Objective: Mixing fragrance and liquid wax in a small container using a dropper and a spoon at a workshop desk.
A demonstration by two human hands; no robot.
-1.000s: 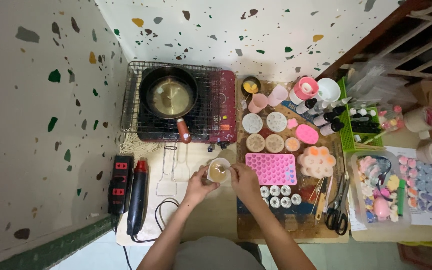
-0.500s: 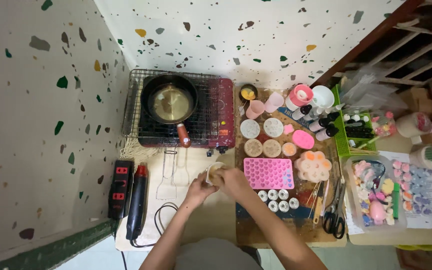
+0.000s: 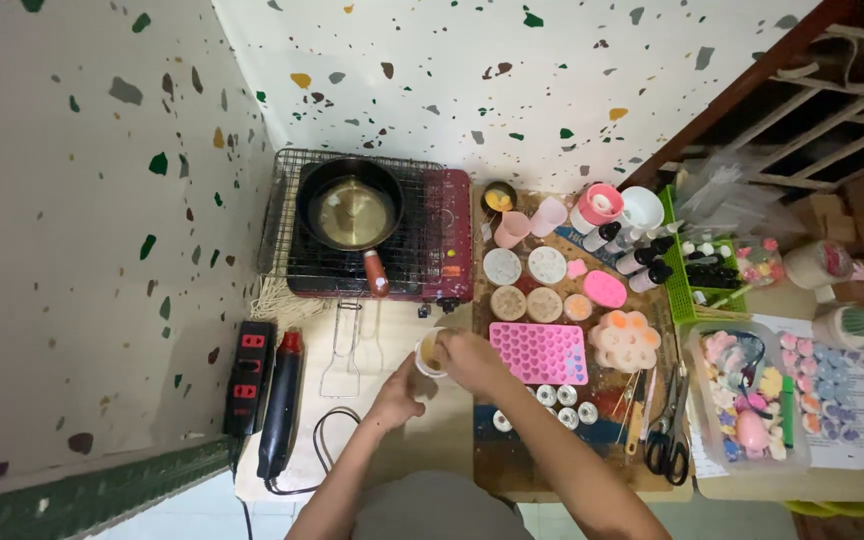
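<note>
At the left edge of the wooden board [image 3: 512, 462], seen from overhead, the small white cup [image 3: 429, 354] of amber liquid sits under both hands. The right hand [image 3: 472, 360] closes over its rim from the board side, fingers curled on it, seemingly to steady it. The left hand [image 3: 399, 397] rests just below the cup, fingers bunched; whether it touches the cup I cannot tell. The pink heart mould [image 3: 540, 351] lies right beside the cup, within easy reach. Behind, the black pan [image 3: 350, 212] stands on the red stove [image 3: 442, 240].
</note>
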